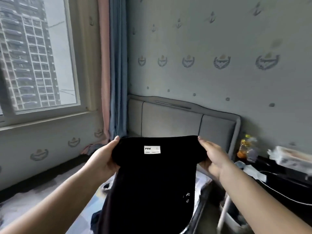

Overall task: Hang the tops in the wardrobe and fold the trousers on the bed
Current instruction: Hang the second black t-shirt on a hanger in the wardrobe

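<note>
From the head view, my left hand (103, 159) and right hand (211, 159) each pinch a top corner of the black fabric garment with a white label (152, 183), held up mid-frame above the bed (94, 198). Slack thumbs could let it slump crooked.

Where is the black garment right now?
In the head view, the black garment hangs centre frame, held up by its top edge between the left hand and right hand, before the headboard.
</note>
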A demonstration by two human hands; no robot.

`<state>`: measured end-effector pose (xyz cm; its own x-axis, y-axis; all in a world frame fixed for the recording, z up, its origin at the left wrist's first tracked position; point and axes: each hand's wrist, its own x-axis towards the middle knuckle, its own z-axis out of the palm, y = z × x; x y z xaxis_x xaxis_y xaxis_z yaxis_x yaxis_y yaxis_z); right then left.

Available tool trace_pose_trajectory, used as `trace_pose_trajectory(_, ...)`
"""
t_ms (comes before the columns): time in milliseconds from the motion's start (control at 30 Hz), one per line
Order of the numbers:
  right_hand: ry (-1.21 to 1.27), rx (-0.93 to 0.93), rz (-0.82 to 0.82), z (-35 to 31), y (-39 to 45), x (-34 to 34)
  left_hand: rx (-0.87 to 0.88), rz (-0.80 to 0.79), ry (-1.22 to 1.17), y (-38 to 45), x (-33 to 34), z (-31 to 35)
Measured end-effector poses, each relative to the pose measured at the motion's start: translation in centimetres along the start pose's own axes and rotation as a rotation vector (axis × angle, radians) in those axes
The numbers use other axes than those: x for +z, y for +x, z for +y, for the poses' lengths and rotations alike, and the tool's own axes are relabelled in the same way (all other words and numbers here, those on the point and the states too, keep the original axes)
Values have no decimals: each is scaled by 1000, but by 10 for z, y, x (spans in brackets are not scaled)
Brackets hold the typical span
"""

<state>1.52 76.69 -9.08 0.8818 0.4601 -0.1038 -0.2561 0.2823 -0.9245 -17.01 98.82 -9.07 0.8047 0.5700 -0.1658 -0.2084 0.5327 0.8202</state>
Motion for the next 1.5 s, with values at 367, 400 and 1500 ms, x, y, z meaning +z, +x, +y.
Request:
trace_pose_trajectory(367,73,-155,333,-97,-84,-223,-231,-259,9,6,198,-130)
trace_pose_trajectory(400,88,-171,360,-106,-94,-244,-247,-277,18,4,218,-145)
trace_pose_trajectory(1500,10,-930,1453,-374,-396,-615,-683,-1490,-54,-186,821,-431)
